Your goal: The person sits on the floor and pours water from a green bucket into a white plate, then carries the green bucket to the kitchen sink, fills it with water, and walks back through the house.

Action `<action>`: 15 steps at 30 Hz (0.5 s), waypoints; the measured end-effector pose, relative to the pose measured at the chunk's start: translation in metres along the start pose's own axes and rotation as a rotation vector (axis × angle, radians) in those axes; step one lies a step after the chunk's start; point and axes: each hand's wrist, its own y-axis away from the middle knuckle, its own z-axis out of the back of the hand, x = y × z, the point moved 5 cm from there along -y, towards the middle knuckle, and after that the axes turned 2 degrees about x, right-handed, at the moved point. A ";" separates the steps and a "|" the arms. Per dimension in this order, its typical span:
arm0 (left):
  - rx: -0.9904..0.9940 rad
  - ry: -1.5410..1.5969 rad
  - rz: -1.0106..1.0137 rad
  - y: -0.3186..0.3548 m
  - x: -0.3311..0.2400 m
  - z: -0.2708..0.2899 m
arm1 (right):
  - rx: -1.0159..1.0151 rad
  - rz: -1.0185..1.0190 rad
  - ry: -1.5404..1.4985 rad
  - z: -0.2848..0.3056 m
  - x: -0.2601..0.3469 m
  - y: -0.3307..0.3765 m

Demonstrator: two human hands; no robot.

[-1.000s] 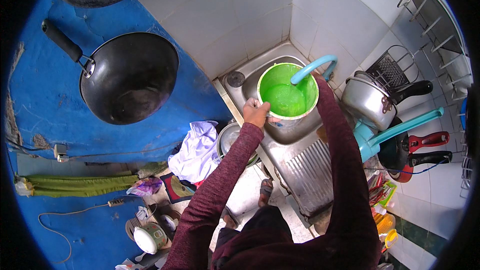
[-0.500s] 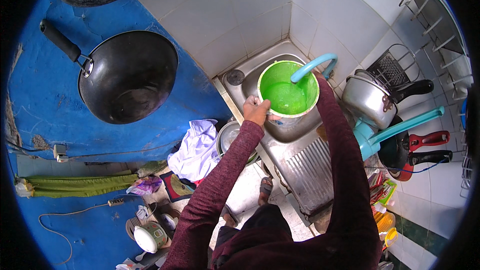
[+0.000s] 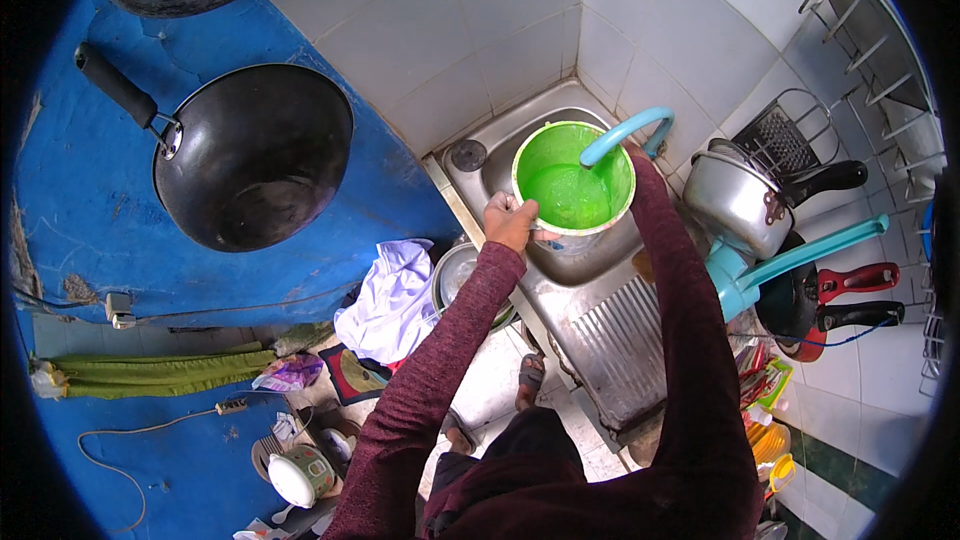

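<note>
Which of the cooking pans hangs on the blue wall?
The big black wok hangs on the blue wall; the other pans stand right of the sink.

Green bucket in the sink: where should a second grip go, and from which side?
Take the green bucket by its rim on the right, opposite the left hand already gripping the near-left rim. The blue faucet spout arches over the far-right rim, so come in from the near-right, probably below the spout.

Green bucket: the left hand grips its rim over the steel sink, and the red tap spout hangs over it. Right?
Not quite. The tap spout is light blue, not red, as the head view shows. The rest stands: the left hand grips the rim of the green bucket over the steel sink.
</note>
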 end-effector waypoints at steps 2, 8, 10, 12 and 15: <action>-0.002 0.004 -0.002 0.000 0.000 0.000 | -0.006 -0.006 -0.017 0.001 -0.002 0.000; -0.005 0.001 -0.012 -0.002 0.006 0.005 | -0.034 -0.018 -0.087 -0.003 -0.007 -0.005; -0.008 0.002 -0.013 -0.002 0.005 0.005 | -0.044 -0.024 -0.119 -0.007 -0.009 -0.006; -0.004 0.000 -0.017 0.000 0.004 0.005 | -0.064 -0.028 -0.155 -0.009 -0.012 -0.009; 0.009 0.013 -0.023 0.001 0.003 0.003 | -0.107 -0.034 -0.207 -0.006 -0.017 -0.013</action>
